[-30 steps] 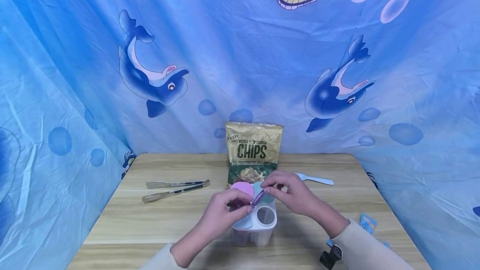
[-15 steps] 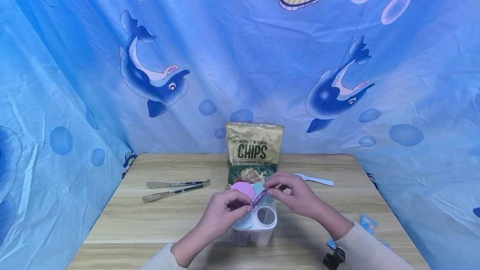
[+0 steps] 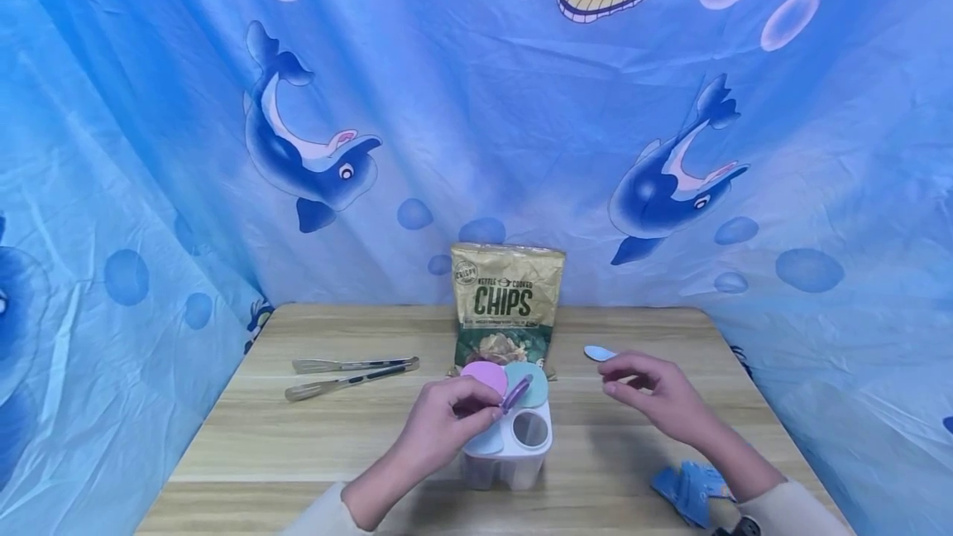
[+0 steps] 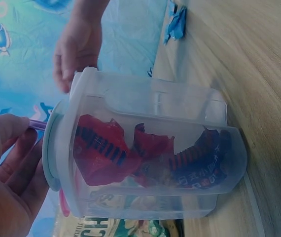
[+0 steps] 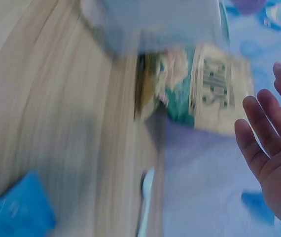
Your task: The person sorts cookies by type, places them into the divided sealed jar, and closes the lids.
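Observation:
A clear plastic storage box (image 3: 514, 470) stands at the front middle of the table, with pink (image 3: 484, 379), green (image 3: 527, 385) and pale blue round lids on its white top. Its front right round opening (image 3: 530, 429) is uncovered. My left hand (image 3: 454, 420) pinches a purple lid (image 3: 517, 394), held tilted on edge over the top. In the left wrist view, red packets (image 4: 101, 148) and a dark blue packet (image 4: 199, 165) show through the box wall. My right hand (image 3: 655, 395) is off to the right of the box, fingers loosely bent, holding nothing.
Behind the box a chips bag (image 3: 506, 296) stands upright. Metal tongs (image 3: 353, 377) lie at left. A white spoon (image 3: 598, 352) lies beyond my right hand, partly covered by it. Blue packets (image 3: 688, 490) lie at front right, beside my right forearm. A blue curtain surrounds the table.
My right hand has let go of the purple lid and moved right, away from the box. My left hand stays in place with the lid.

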A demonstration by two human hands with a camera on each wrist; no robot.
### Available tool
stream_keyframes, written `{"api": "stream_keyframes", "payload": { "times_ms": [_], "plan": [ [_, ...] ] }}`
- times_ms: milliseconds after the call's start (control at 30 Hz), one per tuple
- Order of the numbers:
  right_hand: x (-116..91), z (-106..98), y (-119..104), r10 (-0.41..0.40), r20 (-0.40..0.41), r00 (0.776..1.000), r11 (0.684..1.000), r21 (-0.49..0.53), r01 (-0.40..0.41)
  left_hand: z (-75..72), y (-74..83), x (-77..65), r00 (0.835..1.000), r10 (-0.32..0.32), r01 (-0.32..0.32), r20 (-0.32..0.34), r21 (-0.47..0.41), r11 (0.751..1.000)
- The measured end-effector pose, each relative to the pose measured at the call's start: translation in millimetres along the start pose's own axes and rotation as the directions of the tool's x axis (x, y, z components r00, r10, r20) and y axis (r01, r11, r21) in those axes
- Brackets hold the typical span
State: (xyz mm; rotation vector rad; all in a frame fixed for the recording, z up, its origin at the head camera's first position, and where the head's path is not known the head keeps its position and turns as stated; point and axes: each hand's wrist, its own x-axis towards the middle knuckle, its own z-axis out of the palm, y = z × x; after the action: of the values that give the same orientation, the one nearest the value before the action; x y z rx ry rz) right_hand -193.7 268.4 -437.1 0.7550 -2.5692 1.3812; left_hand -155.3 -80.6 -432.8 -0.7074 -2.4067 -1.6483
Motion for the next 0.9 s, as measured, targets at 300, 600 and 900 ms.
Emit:
{"api": "stream_keyframes", "payload": {
  "times_ms": [300, 600, 900],
  "plan": [
    [-46.1, -33.6, 38.9, 0.126, -0.138, 0.982, 0.982, -0.124, -0.143, 0.9, 1.4, 2.9, 1.000, 0.005, -0.006, 0.008, 0.027, 1.000],
    [-72.9, -62.7, 81.8, 0.286, -0.146, 0.947, 0.927, -0.209, -0.312, 0.0, 3.4, 2.8, 1.000, 0.015, -0.015, -0.004, 0.046, 0.999],
    [-98.3, -89.3, 116.7, 0.416, -0.092, 0.905, 0.862, -0.276, -0.425, 0.1, 0.8, 1.2, 1.000, 0.001, 0.000, -0.008, 0.068, 0.998]
  ]
}}
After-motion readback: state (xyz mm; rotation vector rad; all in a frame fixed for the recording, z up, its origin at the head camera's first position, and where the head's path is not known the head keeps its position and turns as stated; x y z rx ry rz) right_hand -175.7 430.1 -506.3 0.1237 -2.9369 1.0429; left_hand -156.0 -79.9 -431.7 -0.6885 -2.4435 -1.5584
